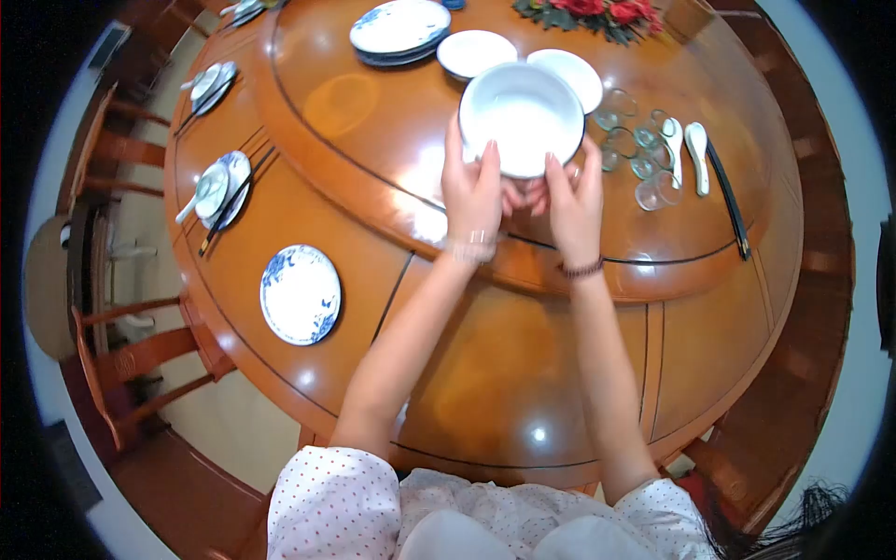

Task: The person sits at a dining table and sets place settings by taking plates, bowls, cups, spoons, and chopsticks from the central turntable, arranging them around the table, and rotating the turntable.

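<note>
Both my hands grip a white bowl (pixel 521 112) that is tilted toward me, its inside showing, over the raised round turntable (pixel 345 149). My left hand (pixel 473 187) is closed on its left side, thumb at the near rim. On the right side my right hand (pixel 574 191) holds it the same way, with the fingers curled underneath. Just behind it are two more groups of white bowls, one at the left (pixel 476 51) and one at the right (pixel 571 79). Whether more bowls are nested in my hands cannot be seen.
Blue-patterned plates (pixel 401 26) are stacked at the back. Small glasses (pixel 644 140), white spoons (pixel 697 159) and black chopsticks (pixel 728 201) lie at the right. One patterned plate (pixel 301 294) sits on the table's left; a place setting (pixel 222 189) stands beyond it. Red flowers (pixel 597 11) are at the far side.
</note>
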